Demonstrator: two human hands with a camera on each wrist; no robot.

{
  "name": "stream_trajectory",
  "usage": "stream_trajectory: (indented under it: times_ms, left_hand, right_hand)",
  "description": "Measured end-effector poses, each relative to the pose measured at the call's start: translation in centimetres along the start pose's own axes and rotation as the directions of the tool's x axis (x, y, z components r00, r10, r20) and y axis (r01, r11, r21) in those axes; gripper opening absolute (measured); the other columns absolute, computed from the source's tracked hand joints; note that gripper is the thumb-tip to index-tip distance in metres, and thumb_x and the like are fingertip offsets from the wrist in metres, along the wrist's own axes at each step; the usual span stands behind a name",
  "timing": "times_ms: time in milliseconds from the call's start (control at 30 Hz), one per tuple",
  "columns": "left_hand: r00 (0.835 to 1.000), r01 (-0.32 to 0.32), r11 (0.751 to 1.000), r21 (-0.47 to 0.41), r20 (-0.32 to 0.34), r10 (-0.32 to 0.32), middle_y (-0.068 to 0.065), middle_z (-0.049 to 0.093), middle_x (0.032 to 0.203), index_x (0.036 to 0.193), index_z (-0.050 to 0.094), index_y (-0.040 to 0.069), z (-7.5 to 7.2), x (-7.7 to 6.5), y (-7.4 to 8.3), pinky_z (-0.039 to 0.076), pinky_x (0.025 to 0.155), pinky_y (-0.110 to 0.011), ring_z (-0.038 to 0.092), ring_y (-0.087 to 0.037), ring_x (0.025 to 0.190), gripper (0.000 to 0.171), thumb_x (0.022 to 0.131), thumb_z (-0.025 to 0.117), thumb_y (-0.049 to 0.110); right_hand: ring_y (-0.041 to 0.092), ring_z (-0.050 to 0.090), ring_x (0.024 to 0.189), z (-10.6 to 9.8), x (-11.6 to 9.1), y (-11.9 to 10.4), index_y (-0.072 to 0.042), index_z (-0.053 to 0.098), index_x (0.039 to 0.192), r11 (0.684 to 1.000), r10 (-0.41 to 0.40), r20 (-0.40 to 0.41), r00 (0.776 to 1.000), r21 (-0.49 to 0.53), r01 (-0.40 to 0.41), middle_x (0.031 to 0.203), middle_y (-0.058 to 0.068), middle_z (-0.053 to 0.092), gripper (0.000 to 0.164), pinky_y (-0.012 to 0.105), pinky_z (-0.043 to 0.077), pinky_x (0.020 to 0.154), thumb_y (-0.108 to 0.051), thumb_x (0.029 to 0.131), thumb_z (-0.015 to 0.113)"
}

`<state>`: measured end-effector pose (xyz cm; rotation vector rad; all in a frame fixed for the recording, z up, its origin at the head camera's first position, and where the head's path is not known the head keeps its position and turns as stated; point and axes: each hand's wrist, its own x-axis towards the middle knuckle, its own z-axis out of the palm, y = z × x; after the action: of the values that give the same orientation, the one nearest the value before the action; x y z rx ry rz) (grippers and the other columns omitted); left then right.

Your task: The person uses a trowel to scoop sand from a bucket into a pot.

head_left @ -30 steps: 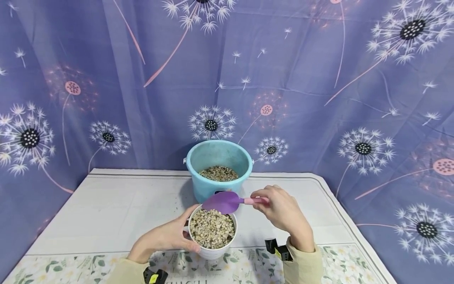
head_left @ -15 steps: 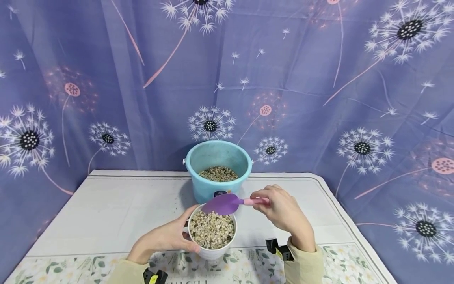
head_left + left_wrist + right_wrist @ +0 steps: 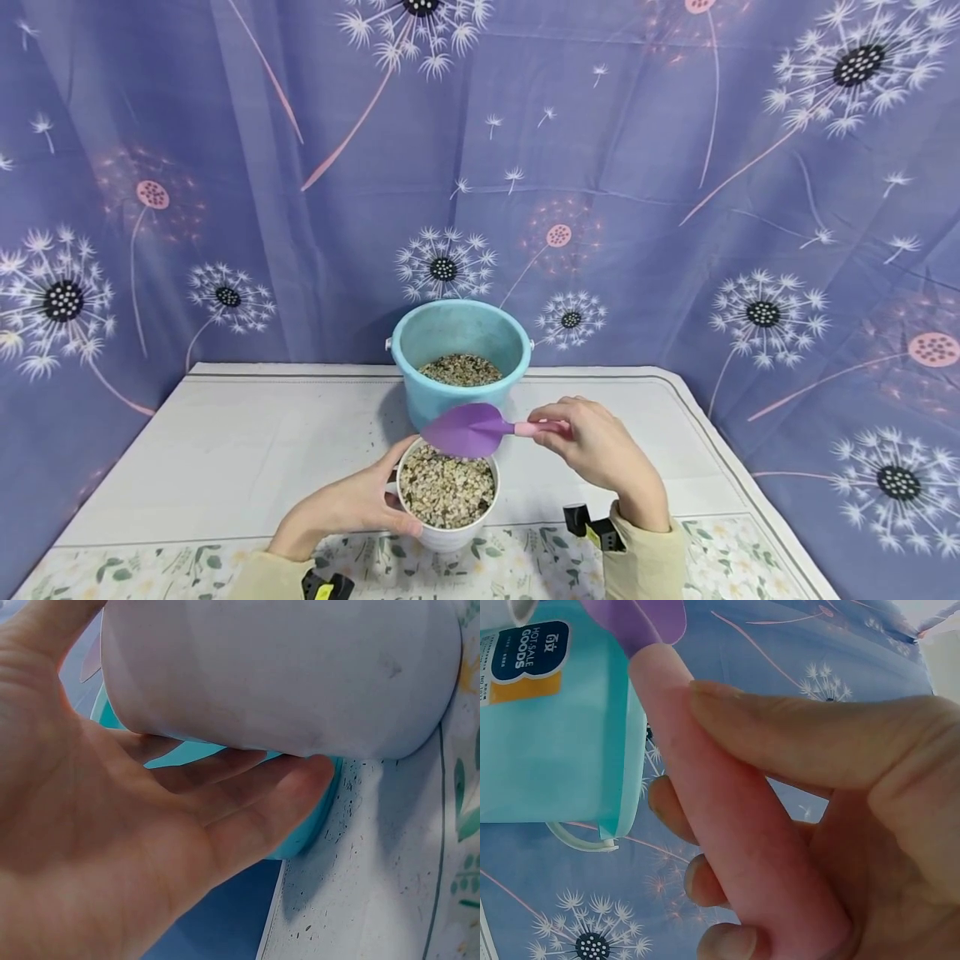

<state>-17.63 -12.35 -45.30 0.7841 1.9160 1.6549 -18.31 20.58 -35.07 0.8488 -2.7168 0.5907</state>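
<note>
A white pot [image 3: 448,537], filled nearly to its rim with pale, coarse granules [image 3: 447,490], stands at the table's front. My left hand [image 3: 358,504] holds it from the left, thumb at the near side and fingers round the far side. In the left wrist view the fingers [image 3: 255,802] lie along the pot's smooth wall. My right hand [image 3: 592,442] grips the pink handle [image 3: 727,802] of a purple trowel [image 3: 468,431], thumb on top and fingers curled beneath. The trowel's blade lies level over the pot's far rim, overlapping the granules in the head view.
Behind the pot stands a light blue bucket [image 3: 416,392] with similar, darker granules [image 3: 461,370] low inside. A white table cover [image 3: 270,458] has a floral strip [image 3: 150,571] along its front. A blue dandelion-print curtain [image 3: 337,250] hangs behind and at both sides.
The trowel's blade has turned slightly, showing more of its face, and shifted a little left. Both hands keep their holds. The head view has tipped up slightly.
</note>
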Motion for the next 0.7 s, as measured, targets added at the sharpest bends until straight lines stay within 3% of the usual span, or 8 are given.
stream_trajectory:
  times_ms: [333,700]
  left_hand:
    - [0.999,-0.039,0.999,-0.001,0.007,0.039,-0.034,0.023,0.146,0.155,0.001,0.014,0.06,0.1,-0.07,0.055,0.087,-0.038,0.059,-0.032,0.108,0.114,0.078,0.084,0.021]
    - [0.998,-0.066,0.998,0.021,0.008,0.066,-0.031,0.027,0.145,0.155,0.003,0.008,-0.21,-0.03,-0.18,0.055,0.087,-0.039,0.059,-0.032,0.108,0.111,0.08,0.083,0.021]
  right_hand:
    - [0.003,0.043,0.054,-0.02,0.14,0.01,-0.026,0.073,0.096,0.991,0.015,0.021,1.0,0.133,-0.018,0.062,-0.016,0.051,0.011,0.024,0.041,0.049,-0.035,0.092,0.068]
    - [0.005,0.04,0.053,0.05,0.35,0.13,-0.028,0.071,0.098,0.97,0.072,0.012,0.997,0.232,-0.073,0.06,-0.012,0.046,0.016,0.025,0.041,0.049,-0.042,0.094,0.063]
